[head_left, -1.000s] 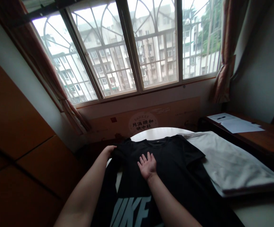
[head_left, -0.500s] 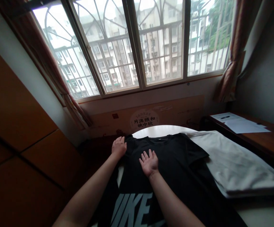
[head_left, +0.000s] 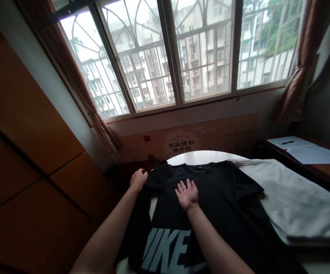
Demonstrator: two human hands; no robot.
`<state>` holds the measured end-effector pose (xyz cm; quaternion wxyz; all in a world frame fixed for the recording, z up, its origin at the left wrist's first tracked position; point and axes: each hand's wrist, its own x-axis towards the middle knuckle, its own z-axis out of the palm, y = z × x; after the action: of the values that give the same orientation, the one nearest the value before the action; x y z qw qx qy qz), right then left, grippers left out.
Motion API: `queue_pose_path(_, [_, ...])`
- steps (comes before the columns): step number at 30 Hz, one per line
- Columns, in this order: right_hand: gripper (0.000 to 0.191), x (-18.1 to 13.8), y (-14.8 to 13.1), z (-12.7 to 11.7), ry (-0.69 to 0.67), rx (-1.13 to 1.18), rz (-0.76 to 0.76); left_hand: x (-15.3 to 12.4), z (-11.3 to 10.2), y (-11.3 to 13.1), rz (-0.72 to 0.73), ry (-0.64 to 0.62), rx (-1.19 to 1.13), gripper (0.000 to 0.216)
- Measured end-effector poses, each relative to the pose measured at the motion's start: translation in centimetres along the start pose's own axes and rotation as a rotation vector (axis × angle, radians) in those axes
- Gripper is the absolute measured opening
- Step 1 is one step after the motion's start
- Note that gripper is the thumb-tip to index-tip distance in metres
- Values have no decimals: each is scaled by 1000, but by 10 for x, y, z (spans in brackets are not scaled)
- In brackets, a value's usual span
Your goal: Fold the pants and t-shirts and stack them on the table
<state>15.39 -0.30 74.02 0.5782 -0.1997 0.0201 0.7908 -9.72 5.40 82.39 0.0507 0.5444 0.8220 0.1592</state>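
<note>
A black T-shirt [head_left: 210, 213] with large grey lettering lies spread face up, its neckline toward the window. At the outer edge of its left-side sleeve, my left hand [head_left: 138, 179] is closed, pinching the cloth; the fingertips are partly hidden. My right hand [head_left: 188, 195] is palm up over the chest of the shirt, fingers spread and nothing in it. Whether the back of that hand rests on the cloth I cannot tell. Under the shirt is a white round-edged table [head_left: 207, 155].
Folded pale cloth [head_left: 302, 205] lies to the right of the shirt. Farther right, papers [head_left: 310, 150] rest on a dark wooden desk. An orange-brown cabinet [head_left: 25, 152] stands on the left. Beyond the table are a printed cardboard panel [head_left: 224, 133] and a barred window [head_left: 205, 57].
My left hand has moved outward to the left from the shoulder, and the sleeve now lies more stretched out. My right hand keeps its palm-up pose on the chest. The view has shifted slightly.
</note>
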Motion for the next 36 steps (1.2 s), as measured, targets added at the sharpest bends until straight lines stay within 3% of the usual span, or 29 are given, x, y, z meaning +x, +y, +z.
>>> queue_pose_path(3, [67,-2,-1,0,-5,-49,2,-13,-10,-17,-41,-95,61,43])
queue_pose_path(7, [70,-2,-1,-1,-28,-136,2,-31,-4,-27,-15,-159,80,36])
queue_pose_path(11, [71,-2,-1,-2,-45,-184,-4,-40,-1,-26,-15,-134,85,23])
queue_pose_path(17, [70,-2,-2,-3,-42,-185,-4,-46,3,-21,-39,-93,120,22])
queue_pose_path(21, [68,2,-1,-5,-29,-147,-9,-60,7,-16,-25,-38,162,28])
queue_pose_path(24, [66,4,-1,-7,-18,-115,-10,-76,-6,-12,11,53,179,39])
queue_pose_path(27, [60,5,-1,-8,-6,-83,-12,-107,-33,-12,62,108,161,38])
queue_pose_path(31, [49,1,-2,-8,-13,-44,-5,-177,-62,-23,60,150,-11,28])
queue_pose_path(33, [44,-2,-5,-6,-55,-26,5,-219,-62,-35,-14,164,-66,28])
queue_pose_path(36, [39,-6,-9,-5,-162,-2,-1,-279,-45,-60,-73,149,-99,33])
